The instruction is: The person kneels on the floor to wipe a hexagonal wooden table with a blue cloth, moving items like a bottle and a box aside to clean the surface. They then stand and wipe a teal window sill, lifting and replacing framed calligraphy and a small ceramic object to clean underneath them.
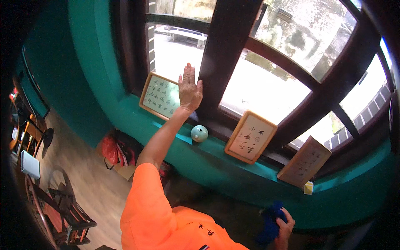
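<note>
My left hand (191, 91) is raised in front of the window, fingers stretched out and holding nothing. It overlaps the right side of a wood-framed calligraphy panel (159, 95) on the sill; whether it touches the panel or the glass I cannot tell. Just below my wrist sits a small round pale-green vase (199, 133) with a narrow mouth. Low at the right, my right hand (284, 228) has its fingers closed round a bunched dark-blue cloth (270, 223).
Along the green sill (214, 152) lean a second framed panel (251, 136) and a wooden plaque (304, 161) beside a small yellow-and-white card (308, 188). Dark window bars (227, 54) rise behind. At left are a red bag (110, 149) and a wooden chair (66, 212).
</note>
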